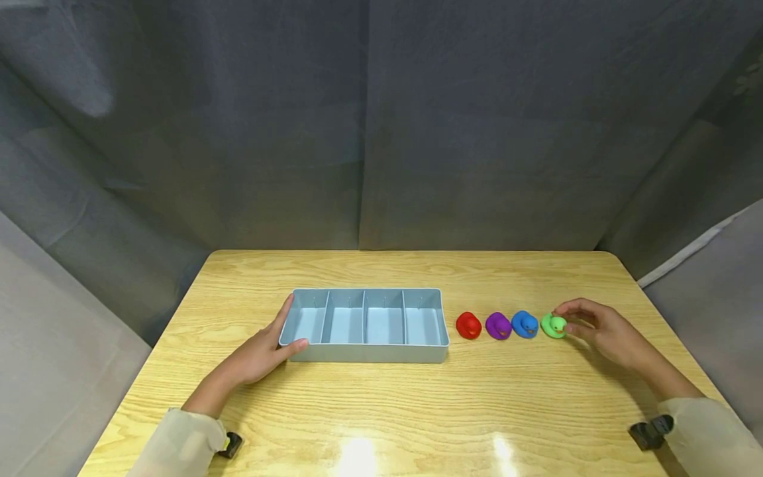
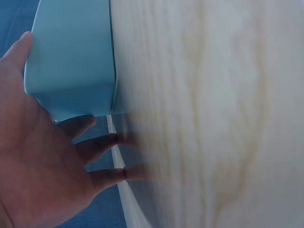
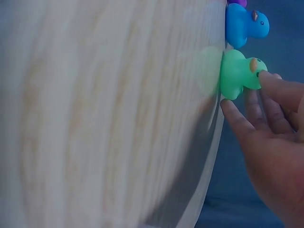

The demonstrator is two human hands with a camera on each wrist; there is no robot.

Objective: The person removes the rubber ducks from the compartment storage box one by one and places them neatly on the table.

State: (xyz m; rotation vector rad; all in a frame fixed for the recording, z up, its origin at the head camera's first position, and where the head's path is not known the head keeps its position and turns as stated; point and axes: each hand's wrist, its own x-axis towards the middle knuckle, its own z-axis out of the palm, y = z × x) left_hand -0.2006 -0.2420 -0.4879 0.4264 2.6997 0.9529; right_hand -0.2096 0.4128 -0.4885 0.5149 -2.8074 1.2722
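Observation:
A light blue box (image 1: pixel 365 353) with several compartments in a row stands on the table. My left hand (image 1: pixel 262 354) touches its left end: the thumb lies over the front corner and the index finger runs along the side wall. In the left wrist view, the other fingers (image 2: pixel 102 179) extend past the box's end. On the right, my right hand (image 1: pixel 605 331) pinches a green rubber duck (image 1: pixel 554 326). The thumb is in front of its head and other fingers are behind it. In the right wrist view, the green duck (image 3: pixel 232 76) appears to touch the tabletop.
Between the box and the green duck stand a red rubber duck (image 1: pixel 469 326), a purple one (image 1: pixel 499 326) and a blue one (image 1: pixel 525 324), in one row. They rest on a wooden table (image 1: pixel 369 404). Grey curtains (image 1: pixel 477 132) hang behind it and at the sides.

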